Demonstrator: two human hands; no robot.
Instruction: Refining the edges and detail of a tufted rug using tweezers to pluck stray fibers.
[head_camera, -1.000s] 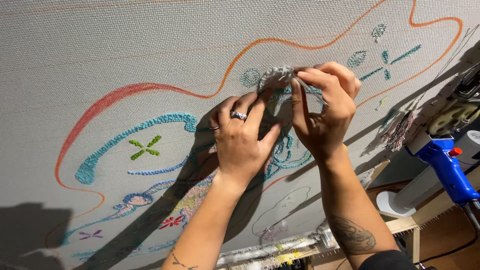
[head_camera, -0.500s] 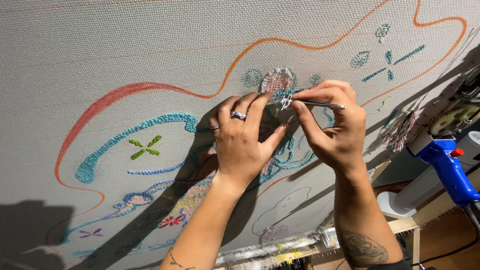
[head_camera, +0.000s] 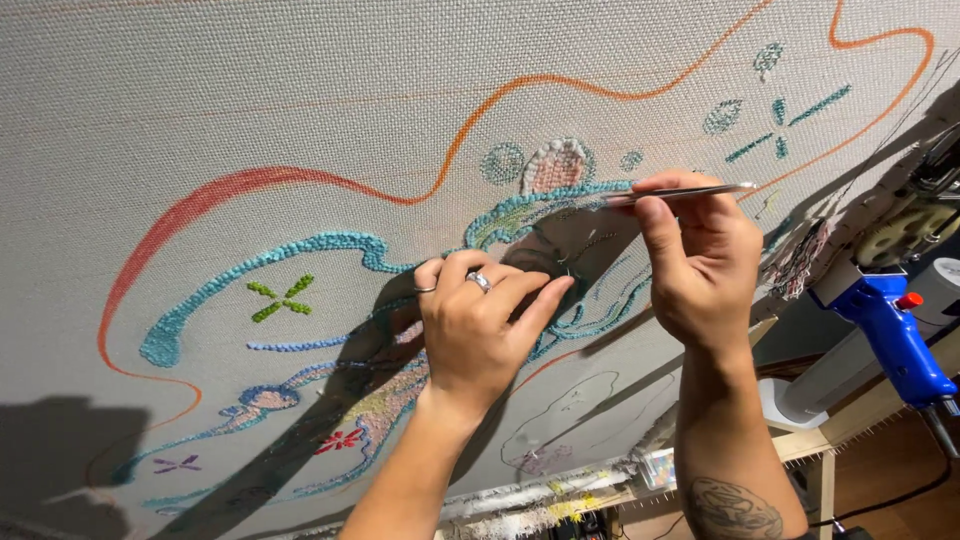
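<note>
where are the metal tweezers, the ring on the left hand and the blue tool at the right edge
metal tweezers (head_camera: 680, 191), head view, on the middle of the slim shaft.
ring (head_camera: 480, 281), head view, on the silver band on the left hand's finger.
blue tool (head_camera: 893, 337), head view, on its blue handle body.

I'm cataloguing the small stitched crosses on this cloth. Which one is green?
The green cross, left of the left hand under the teal curve; the others are red and purple.

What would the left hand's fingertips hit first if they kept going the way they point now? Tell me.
The left hand lies against the grey cloth, fingers pointing right and slightly up. Straight on, they would probably first meet the shaded cloth with its teal stitched lines, then the right hand, though depth is unclear.
</note>
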